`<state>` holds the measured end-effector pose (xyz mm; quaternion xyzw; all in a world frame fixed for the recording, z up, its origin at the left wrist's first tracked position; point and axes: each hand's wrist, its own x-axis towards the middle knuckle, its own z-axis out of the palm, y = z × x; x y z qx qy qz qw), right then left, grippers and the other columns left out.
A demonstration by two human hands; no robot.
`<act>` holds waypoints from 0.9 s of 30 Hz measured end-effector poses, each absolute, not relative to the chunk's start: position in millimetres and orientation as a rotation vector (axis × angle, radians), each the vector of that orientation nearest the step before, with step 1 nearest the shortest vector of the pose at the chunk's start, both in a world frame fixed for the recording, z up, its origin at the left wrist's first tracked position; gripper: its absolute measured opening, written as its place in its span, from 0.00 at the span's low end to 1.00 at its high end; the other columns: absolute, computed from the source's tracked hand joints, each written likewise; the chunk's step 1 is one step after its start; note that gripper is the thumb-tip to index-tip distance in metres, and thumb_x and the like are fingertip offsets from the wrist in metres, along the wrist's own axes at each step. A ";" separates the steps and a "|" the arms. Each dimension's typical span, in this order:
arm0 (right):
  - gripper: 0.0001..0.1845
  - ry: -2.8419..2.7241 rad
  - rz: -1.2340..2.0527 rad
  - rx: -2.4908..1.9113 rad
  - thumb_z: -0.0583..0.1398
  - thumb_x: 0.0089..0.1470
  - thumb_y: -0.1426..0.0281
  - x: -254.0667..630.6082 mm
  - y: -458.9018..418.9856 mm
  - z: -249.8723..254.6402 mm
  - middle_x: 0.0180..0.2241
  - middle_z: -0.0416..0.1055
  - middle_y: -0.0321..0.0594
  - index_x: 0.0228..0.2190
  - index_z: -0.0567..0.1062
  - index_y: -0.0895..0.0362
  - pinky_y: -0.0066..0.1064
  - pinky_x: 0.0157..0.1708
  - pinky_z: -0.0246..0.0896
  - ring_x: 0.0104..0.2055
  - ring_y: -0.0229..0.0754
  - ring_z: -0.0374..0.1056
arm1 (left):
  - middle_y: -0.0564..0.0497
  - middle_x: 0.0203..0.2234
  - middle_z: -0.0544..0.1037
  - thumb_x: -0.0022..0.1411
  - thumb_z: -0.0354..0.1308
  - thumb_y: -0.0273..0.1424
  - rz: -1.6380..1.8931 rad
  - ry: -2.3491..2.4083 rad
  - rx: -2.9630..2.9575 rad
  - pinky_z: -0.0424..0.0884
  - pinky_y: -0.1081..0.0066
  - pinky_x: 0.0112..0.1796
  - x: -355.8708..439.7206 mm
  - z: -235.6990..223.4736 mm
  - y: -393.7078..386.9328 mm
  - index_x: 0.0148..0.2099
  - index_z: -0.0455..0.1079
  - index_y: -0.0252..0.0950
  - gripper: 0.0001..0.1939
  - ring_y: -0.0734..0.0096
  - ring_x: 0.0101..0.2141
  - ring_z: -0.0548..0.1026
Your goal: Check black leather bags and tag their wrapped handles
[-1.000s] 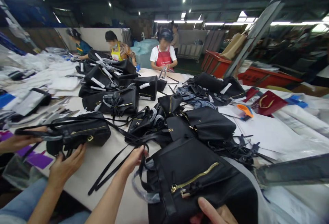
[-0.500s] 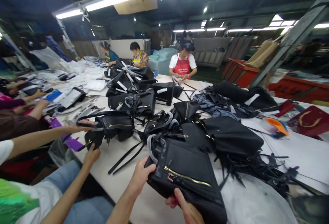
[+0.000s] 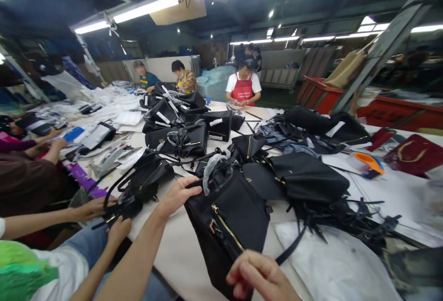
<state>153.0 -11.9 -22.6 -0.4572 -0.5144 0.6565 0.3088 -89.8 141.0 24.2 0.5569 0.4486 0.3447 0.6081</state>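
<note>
A black bag (image 3: 242, 209) with a slanting gold zipper and a looped handle (image 3: 210, 172) wrapped in clear film stands tilted on the table before me. My left hand (image 3: 182, 195) grips its upper left corner, thumb and fingers closed on the edge. In front of the bag's lower part, near the zipper's bottom end, my right hand (image 3: 259, 273) is closed with curled fingers; what lies inside them is hidden. A black strap (image 3: 294, 243) runs from the bag's lower right, partly behind that hand.
Black bags (image 3: 308, 179) lie heaped beyond and right of mine. To my left, a co-worker's hands (image 3: 116, 229) hold another black bag (image 3: 147, 176). Clear plastic (image 3: 335, 264) and an orange tape roll (image 3: 368, 162) lie to the right. A person in a red apron (image 3: 242, 90) works across the table.
The bag has been turned more upright, its zipper now steeper. My right hand has come from under its lower edge to its front and curled. The neighbour's bag has moved lower.
</note>
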 end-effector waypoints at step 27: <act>0.06 -1.575 1.158 -1.654 0.59 0.47 0.68 118.5 11.1 -85.7 0.21 0.65 0.33 0.21 0.69 0.54 0.31 0.31 0.53 0.27 0.39 0.61 | 0.54 0.22 0.73 0.48 0.60 0.27 0.525 0.943 1.543 0.61 0.73 0.31 -56.3 -28.7 118.9 0.30 0.74 0.33 0.05 0.71 0.27 0.67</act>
